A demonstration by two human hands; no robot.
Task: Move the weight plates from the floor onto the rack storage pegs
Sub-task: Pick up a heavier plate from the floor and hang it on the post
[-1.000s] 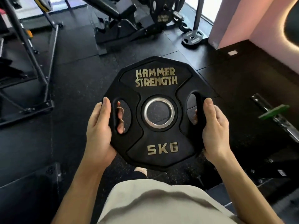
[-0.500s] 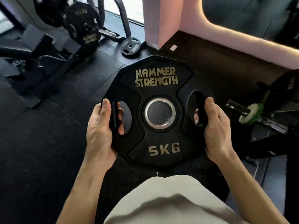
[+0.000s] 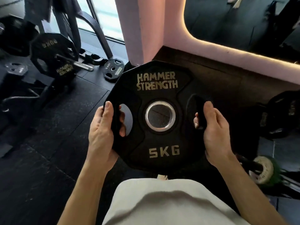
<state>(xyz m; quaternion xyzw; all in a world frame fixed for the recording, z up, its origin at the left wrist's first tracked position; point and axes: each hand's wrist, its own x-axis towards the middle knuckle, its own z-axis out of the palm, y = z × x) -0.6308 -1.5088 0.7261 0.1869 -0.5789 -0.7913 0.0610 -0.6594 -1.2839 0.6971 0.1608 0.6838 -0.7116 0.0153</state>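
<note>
A black 5 kg weight plate (image 3: pixel 162 138) with gold "Hammer Strength" lettering and a steel-ringed centre hole is held flat in front of my body. My left hand (image 3: pixel 102 132) grips its left handle slot, fingers curled through the opening. My right hand (image 3: pixel 214 132) grips the right handle slot the same way. A smaller 10 kg plate (image 3: pixel 114 69) lies on the floor by the pink pillar. A large plate (image 3: pixel 53 57) hangs on a steel peg (image 3: pixel 81 65) of a machine at the left.
Black rubber floor (image 3: pixel 48 143) all around. A pink pillar (image 3: pixel 138 30) and pink-edged mirror wall stand ahead. At the right, more dark plates (image 3: pixel 284 117) and a barbell end with a green-white collar (image 3: pixel 263 171) lie low.
The view has swung right: the machine with the hanging plate shifted left, the pillar and mirror wall came to centre, and the barbell collar moved lower right. Both hands keep their hold on the plate.
</note>
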